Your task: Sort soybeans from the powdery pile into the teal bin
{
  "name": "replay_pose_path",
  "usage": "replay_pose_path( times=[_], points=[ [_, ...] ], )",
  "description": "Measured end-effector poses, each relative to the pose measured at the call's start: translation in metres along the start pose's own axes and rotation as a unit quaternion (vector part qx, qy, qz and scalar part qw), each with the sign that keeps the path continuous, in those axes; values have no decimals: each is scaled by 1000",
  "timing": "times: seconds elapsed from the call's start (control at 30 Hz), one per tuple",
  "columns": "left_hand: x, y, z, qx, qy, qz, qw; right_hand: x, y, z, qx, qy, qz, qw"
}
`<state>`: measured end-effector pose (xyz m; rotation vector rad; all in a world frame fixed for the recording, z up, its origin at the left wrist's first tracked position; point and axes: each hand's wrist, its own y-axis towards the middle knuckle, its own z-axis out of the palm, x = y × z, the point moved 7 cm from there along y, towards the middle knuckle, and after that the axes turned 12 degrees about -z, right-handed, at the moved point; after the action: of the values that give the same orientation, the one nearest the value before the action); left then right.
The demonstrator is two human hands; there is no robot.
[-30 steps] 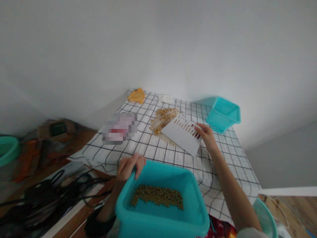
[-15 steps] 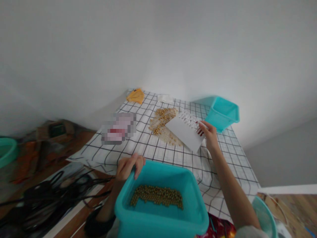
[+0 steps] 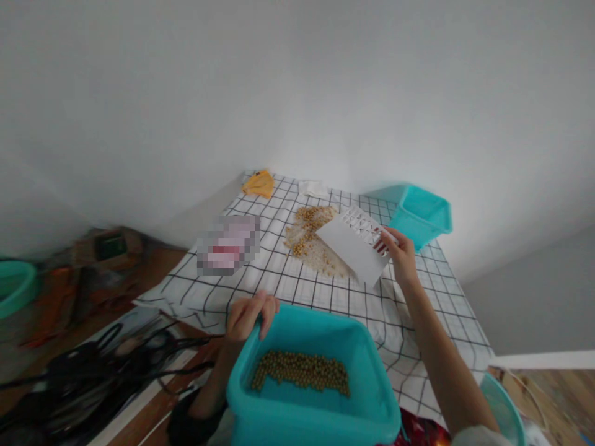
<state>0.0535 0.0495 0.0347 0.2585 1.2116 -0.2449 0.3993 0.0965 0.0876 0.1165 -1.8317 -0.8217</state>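
Note:
My left hand (image 3: 255, 314) is closed over the far-left corner of a turquoise plastic bin (image 3: 320, 424), fingers hooked on its rim. Small round greenish-brown beans (image 3: 304, 370) lie in a band across the bin's floor. Farther out, my right hand (image 3: 400, 253) pinches the right edge of a thin white sheet with slots cut along one side (image 3: 356, 244). The sheet is tilted over the table, its left corner by a spread of yellowish beans and fine pale bits (image 3: 307, 238). It covers part of that spread.
A second turquoise bin (image 3: 421, 217) sits at the table's back right. On the checked cloth (image 3: 267, 263) are a yellow cloth item (image 3: 259, 184), a white folded piece (image 3: 313, 188) and a blurred-out pinkish object (image 3: 230, 244). Black cables (image 3: 102, 371) lie at lower left.
The whole view has shifted slightly, so things appear a little farther right and lower. Both hands keep their holds on the bin and the slotted sheet.

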Motion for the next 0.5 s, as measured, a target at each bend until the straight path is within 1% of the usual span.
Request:
replay_pose_path(
  times=[0.13, 0.2, 0.27, 0.33, 0.43, 0.5],
  points=[
    [2, 1, -1, 5, -4, -1, 1000, 21, 15, -7, 19, -43, -52, 998],
    [4, 2, -3, 8, -6, 0, 1000, 29, 25, -2, 54, -49, -65, 995],
    [5, 2, -3, 11, -5, -1, 1000, 36, 35, 8, 100, -54, -79, 990],
    [6, 1, -4, 9, -3, -4, 1000, 40, 45, 16, 120, -59, -94, 986],
    [5, 1, -5, -1, 4, -10, 1000, 40, 57, 22, 130, -48, -91, 986],
    [4, 2, -5, 0, 11, -12, 1000, 40, 60, 22, 151, -40, -76, 985]
  ],
)
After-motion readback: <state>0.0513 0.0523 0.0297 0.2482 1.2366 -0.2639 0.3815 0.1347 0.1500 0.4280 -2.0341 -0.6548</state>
